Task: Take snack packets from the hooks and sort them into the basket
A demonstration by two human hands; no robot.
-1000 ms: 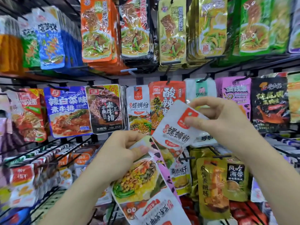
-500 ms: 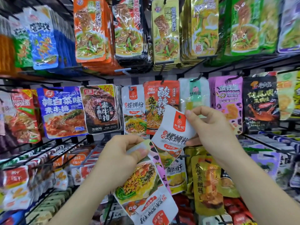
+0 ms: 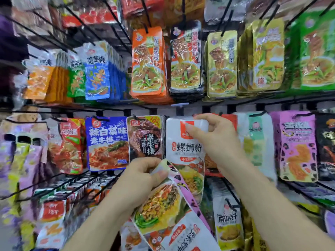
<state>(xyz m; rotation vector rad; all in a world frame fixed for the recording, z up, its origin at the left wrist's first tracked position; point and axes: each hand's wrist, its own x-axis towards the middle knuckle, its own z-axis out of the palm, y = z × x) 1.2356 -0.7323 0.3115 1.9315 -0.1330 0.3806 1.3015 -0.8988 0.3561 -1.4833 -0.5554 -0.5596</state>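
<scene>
Black wire hooks (image 3: 144,15) hold glossy snack packets (image 3: 107,142) in crowded tiers.

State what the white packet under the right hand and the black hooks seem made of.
The white packet looks like thin glossy plastic film: it crinkles and catches glare. The hooks look like black-coated metal wire, though blur leaves the finish open.

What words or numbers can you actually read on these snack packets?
"螺蛳粉": white packet pinched by the right hand.
"辣白菜味 素牛排": blue packet.
"手撕 素牛排", "10%": dark packet.
"南街豆干": pale packet, lower right.
Bundle gripped by the left hand: upside down, unreadable.
All other print: too blurred.
</scene>
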